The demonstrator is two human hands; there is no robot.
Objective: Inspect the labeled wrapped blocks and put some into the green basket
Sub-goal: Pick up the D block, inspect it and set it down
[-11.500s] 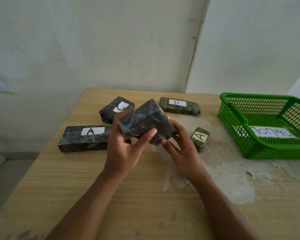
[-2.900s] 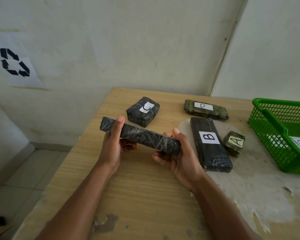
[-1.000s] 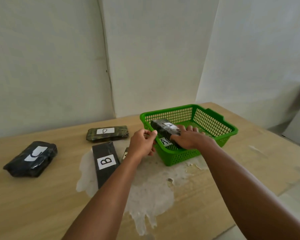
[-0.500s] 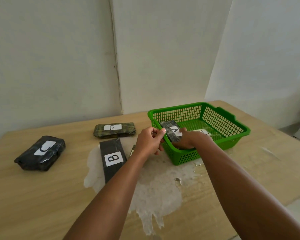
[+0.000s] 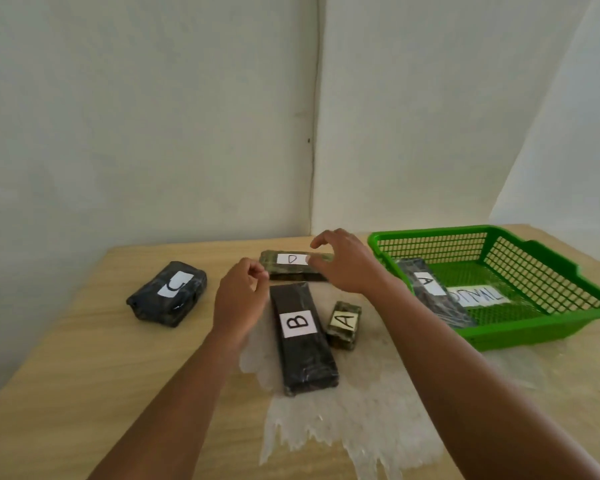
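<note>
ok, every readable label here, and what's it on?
"C": label on the dark block at left.
"D": greenish block at the back, label partly behind the right hand.
"B": long black block.
"A": small block.
"A": long block in the green basket.
Paper sheet on the basket floor: upside down, partly hidden, unreadable in full.

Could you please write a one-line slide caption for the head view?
Left hand and right hand hover by block D; long block A lies in the green basket.
</note>
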